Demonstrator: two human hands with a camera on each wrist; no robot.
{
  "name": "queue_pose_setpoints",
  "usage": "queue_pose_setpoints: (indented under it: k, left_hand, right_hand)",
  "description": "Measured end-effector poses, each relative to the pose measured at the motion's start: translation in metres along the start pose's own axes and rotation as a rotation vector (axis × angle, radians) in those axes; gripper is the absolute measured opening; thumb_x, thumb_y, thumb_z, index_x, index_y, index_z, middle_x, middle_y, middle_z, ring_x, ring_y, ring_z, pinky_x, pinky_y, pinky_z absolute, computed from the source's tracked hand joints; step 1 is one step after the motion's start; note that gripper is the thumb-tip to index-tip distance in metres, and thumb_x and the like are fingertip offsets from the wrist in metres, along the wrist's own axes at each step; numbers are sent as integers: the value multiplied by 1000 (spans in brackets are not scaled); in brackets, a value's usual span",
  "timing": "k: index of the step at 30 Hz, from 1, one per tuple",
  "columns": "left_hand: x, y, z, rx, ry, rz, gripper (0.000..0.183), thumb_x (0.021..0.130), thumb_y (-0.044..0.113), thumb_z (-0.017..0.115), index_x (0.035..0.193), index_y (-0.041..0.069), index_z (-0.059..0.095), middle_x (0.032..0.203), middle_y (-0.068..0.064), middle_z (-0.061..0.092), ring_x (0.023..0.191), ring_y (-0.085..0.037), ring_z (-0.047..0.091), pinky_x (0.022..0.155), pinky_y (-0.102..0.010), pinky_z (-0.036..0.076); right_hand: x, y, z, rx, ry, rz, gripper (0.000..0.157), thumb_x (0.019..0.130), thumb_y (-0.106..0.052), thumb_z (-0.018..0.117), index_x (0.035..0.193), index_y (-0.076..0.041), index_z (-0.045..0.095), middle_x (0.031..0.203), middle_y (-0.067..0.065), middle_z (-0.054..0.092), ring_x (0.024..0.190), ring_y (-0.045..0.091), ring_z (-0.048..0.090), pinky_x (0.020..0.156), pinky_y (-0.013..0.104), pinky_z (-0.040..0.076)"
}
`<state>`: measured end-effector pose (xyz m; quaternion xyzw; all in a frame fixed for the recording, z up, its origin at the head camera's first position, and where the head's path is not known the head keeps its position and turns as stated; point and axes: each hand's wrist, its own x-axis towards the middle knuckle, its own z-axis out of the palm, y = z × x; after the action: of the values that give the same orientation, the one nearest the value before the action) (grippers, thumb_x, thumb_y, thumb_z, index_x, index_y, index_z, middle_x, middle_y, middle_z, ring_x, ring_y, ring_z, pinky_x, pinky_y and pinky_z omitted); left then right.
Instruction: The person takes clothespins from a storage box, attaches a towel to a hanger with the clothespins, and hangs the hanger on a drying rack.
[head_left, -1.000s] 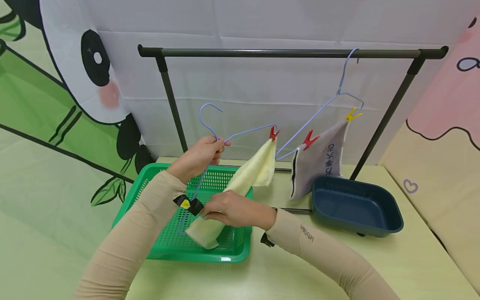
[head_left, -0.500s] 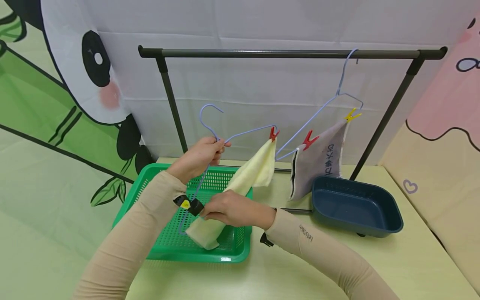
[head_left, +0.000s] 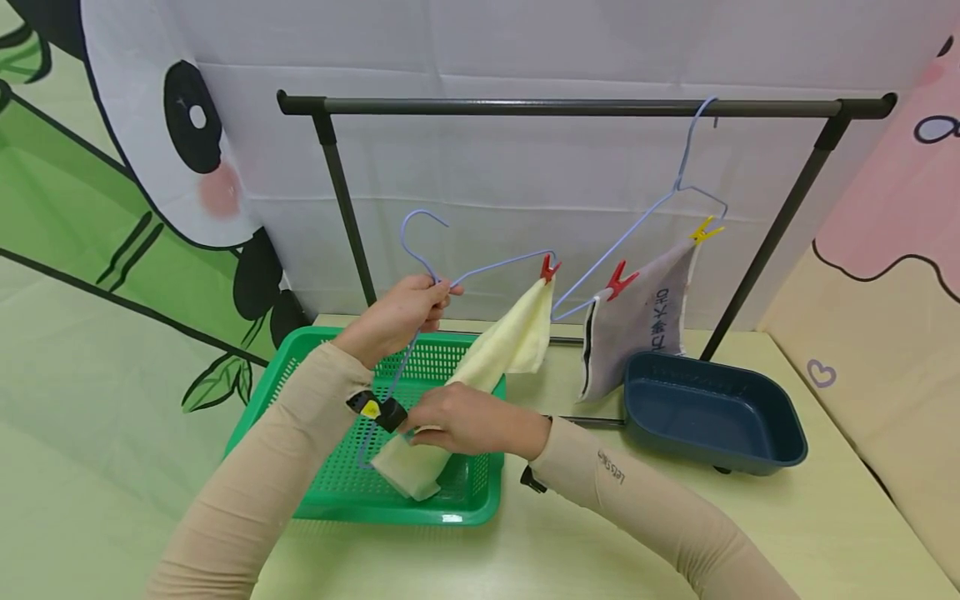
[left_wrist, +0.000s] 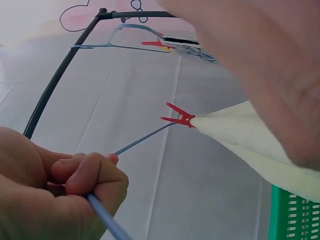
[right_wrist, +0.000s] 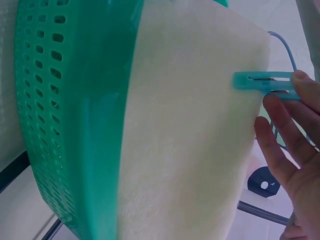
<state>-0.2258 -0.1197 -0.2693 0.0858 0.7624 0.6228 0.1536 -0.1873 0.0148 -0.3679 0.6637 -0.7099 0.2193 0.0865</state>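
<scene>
My left hand [head_left: 393, 318] grips a blue wire hanger [head_left: 498, 265] just under its hook, in the air over the green basket. A red clothespin [head_left: 548, 268] holds one corner of a pale yellow cloth [head_left: 504, 337] at the hanger's right end. Lower down, my right hand [head_left: 476, 418] is at the cloth's other end. In the right wrist view, its thumb and finger pinch the handles of a turquoise clothespin [right_wrist: 260, 82], whose tip overlaps the cloth's edge. Whether that clothespin also clips the hanger wire cannot be seen.
The green basket [head_left: 491, 507] stands on the table under the cloth. Behind it rises a dark rack [head_left: 510, 107]. A second hanger [head_left: 637, 221] on it carries a grey cloth [head_left: 637, 333] with red and yellow clothespins. A dark blue tray [head_left: 716, 408] sits at right.
</scene>
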Motion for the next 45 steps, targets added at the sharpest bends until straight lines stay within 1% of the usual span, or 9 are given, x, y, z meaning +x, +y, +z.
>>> queue_pose_setpoints:
  k: [3,7,14,22,29,31,34,41,45]
  left_hand:
    - [-1,1,-1,0,-7,2,23,105,20,30,94,5,44,74,-3,36,52,-13,21,60,-26,25]
    - [-3,2,-2,18,-17,9,26,105,20,30,111,0,47,70,-2,31,54,-13,21,62,-27,26]
    - [-5,3,-5,57,-46,25,32,105,21,31,122,-3,45,74,-4,31,60,-14,23,67,-31,27]
    - [-7,5,-5,113,-45,24,23,105,20,30,103,2,45,80,-7,36,69,-17,30,71,-33,30]
    - [-9,6,-6,193,-26,31,25,105,21,30,92,5,43,81,-8,38,78,-22,36,75,-33,30]
    - [-10,7,-7,218,-11,32,27,105,22,30,87,6,42,80,-9,39,80,-20,38,75,-33,31]
    - [-10,6,-9,255,11,32,28,105,22,30,88,6,45,84,-10,43,75,-20,35,71,-33,31]
    - [-11,4,-14,369,75,35,30,106,24,29,91,4,46,111,-9,52,59,-18,29,61,-29,30]
    - [-11,2,-16,402,110,25,31,105,25,30,94,4,50,99,-9,52,52,-15,28,56,-28,31]
  right_hand:
    - [0,-1,-1,0,-36,32,17,89,-14,68,104,-7,68,97,0,68,90,12,62,83,16,44]
    - [-1,-2,-3,-22,-77,55,20,90,-15,67,108,-6,67,100,0,66,95,13,61,86,17,43]
    - [-1,-3,-3,-92,-75,46,24,90,-17,66,112,-7,65,105,0,65,100,14,59,90,19,42]
    - [-2,-5,-5,-109,-98,89,27,91,-19,66,115,-8,63,111,0,64,105,14,57,93,21,40]
    - [-8,-3,-11,-140,-140,155,34,93,-22,63,124,-9,60,119,0,61,109,15,55,93,22,41]
    - [-12,-1,-14,-150,-134,162,33,93,-22,63,123,-10,61,118,-1,61,109,14,55,93,23,41]
    - [-17,4,-19,-159,-105,160,29,91,-20,65,118,-9,63,115,0,62,107,14,54,92,23,41]
    - [-26,13,-33,-201,-21,159,22,90,-17,66,110,-8,65,107,1,62,103,16,55,91,25,41]
    - [-30,17,-43,-244,58,171,18,89,-15,67,105,-6,66,104,3,62,100,18,56,91,27,42]
